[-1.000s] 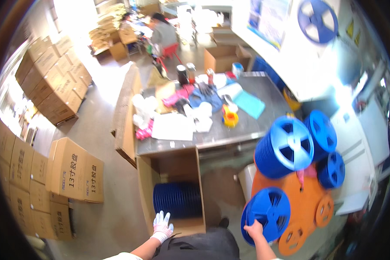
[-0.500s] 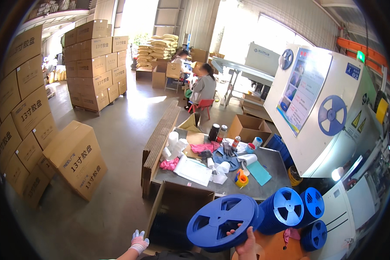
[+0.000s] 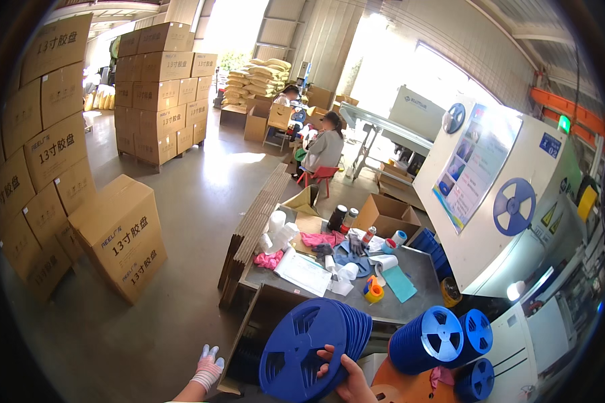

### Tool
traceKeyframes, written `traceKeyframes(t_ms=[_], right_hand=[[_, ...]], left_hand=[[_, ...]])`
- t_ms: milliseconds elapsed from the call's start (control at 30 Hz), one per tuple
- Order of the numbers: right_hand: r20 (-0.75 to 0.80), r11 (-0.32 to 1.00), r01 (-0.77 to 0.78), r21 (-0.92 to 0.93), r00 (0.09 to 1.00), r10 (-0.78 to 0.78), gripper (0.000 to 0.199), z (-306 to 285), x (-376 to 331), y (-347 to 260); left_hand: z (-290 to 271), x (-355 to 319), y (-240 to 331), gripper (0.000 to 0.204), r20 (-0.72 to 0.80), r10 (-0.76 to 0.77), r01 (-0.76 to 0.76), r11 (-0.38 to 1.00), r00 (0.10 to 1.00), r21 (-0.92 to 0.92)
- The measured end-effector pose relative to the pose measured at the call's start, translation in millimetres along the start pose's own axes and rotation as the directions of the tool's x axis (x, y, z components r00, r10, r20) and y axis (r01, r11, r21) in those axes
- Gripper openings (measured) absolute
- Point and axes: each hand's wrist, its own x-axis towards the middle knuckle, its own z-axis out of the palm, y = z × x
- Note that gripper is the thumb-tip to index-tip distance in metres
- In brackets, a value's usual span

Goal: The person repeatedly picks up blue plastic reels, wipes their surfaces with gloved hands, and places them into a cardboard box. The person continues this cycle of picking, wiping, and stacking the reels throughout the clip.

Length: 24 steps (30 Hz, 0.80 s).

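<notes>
At the lower middle of the view, before the grey workbench (image 3: 420, 305): one stack of blue plastic reels (image 3: 302, 346), spoked, tilted on its side, rims close together. It overlaps the open cardboard carton (image 3: 282, 299); whether any part is below the carton's rim cannot be told.

Right hand (image 3: 351, 381): ungloved, closed on the stack at its near spoked face, fingertips curled at an opening; the underside of the grip is hidden.

Left hand (image 3: 210, 366): white-gloved, fingers spread, holding nothing, just beside the carton's left edge; contact uncertain.

Right of the carton: orange table (image 3: 395, 383), bearing a tall stack of blue reels (image 3: 427, 339), with two further stacks behind and beside it, and a pink cloth (image 3: 440, 376) between.

On the workbench: yellow tape roll (image 3: 374, 293), teal sheet (image 3: 400, 285), white papers (image 3: 302, 271). Along its left side: flattened cardboard (image 3: 259, 218), standing on edge.

Step in hand, as judged: transfer of the held stack at the carton, not yet released. Next move, as judged: calls for lining up the stack with the opening, the free hand steadying carton or reels, lest the outer ones slip apart.
</notes>
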Motion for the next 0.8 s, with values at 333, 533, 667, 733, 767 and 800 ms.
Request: traceKeyframes(t_ms=[333, 533, 667, 733, 767, 800], right_hand=[[-0.101, 0.986, 0.140, 0.091, 0.986, -0.131, 0.012, 31, -22, 12], [0.049, 0.985, 0.083, 0.149, 0.995, -0.091, 0.015, 27, -17, 10], [0.246, 0.997, -0.014, 0.076, 0.969, -0.006, 0.016, 25, -11, 9], [0.259, 0.999, -0.038, 0.021, 0.965, 0.031, 0.017, 24, -9, 10], [0.174, 0.997, -0.070, 0.039, 0.983, 0.063, 0.018, 23, -8, 12], [0.192, 0.996, -0.074, 0.058, 0.979, 0.062, 0.018, 22, -7, 13]], left_hand=[[14, 17, 40, 0.055, 0.094, 0.100, -0.084, 0.984, 0.991, -0.159], [22, 34, 167, 0.065, -0.073, 0.585, -0.580, 0.811, 0.808, 0.081], [-1, -6, 259, 0.079, -0.111, 0.603, -0.613, 0.775, 0.790, -0.153], [-11, -35, 279, 0.082, -0.120, 0.744, -0.753, 0.655, 0.657, -0.061], [-13, -43, 283, 0.078, -0.060, 0.811, -0.813, 0.579, 0.582, -0.058], [-15, -44, 284, 0.075, -0.062, 0.875, -0.877, 0.476, 0.480, -0.069]])
